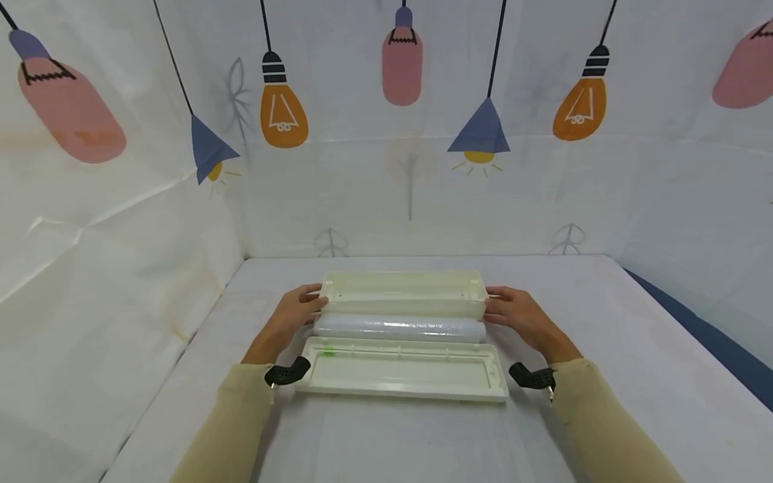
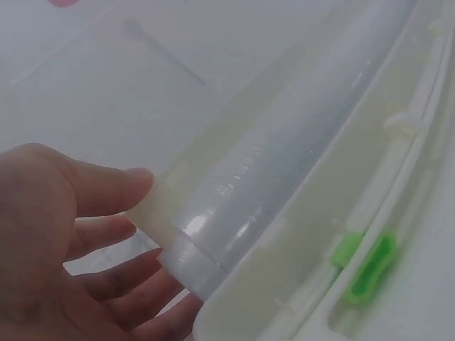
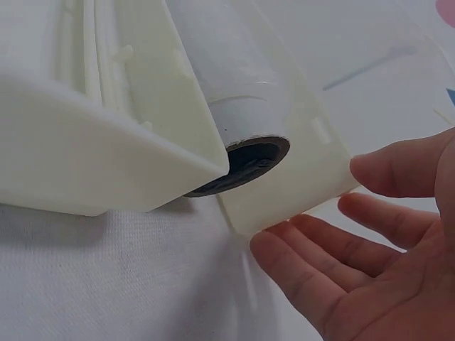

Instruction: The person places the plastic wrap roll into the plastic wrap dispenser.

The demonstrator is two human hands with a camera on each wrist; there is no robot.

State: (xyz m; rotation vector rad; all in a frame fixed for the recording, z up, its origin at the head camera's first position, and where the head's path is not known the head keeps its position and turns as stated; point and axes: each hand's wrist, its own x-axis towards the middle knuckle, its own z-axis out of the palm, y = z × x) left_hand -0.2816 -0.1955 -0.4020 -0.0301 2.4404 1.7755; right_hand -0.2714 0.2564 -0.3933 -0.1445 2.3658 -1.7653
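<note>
A long, shallow cream plastic box [image 1: 401,307] is held at its two ends between my hands, its hollow tilted toward me. My left hand [image 1: 294,310] grips the left end, thumb at the rim corner. At the other end my right hand [image 1: 518,314] has its thumb on the edge and its fingers along the lower side. Just in front lies a roll of cling film [image 1: 398,329], its dark hollow core showing in the right wrist view. Nearest me is a cream lid [image 1: 401,372] with a rail and a small green slider [image 2: 370,266].
Everything lies on a white-covered table [image 1: 398,443]. A white sheet [image 1: 350,181] printed with hanging lamps encloses the back and sides. Both wrists carry black straps [image 1: 531,376].
</note>
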